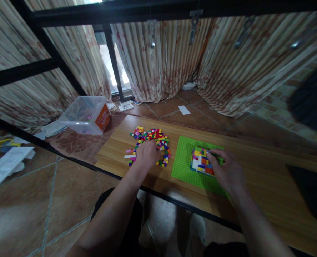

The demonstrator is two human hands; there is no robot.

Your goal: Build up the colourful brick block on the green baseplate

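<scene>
Bent at the knuckles, my left hand [147,153] reaches down into a spread of small loose toy bricks [157,134] in many colours. Its fingers are closed, and whatever is between the fingertips is hidden under the hand. To the right lies a green studded baseplate [182,162] with a block of toy bricks [200,162] built on it, mostly white, yellow, blue, red and orange on top. My right hand [228,171] is at the right side of this block, thumb and fingers drawn together at its edge. A small piece in that pinch cannot be made out.
The wooden table [115,151] carries a dark flat object [308,191] at its right end. On the floor stand a clear plastic bin [83,116] with an orange label and a white tray [10,166]. Black metal bars [62,76] cross in front, with curtains behind.
</scene>
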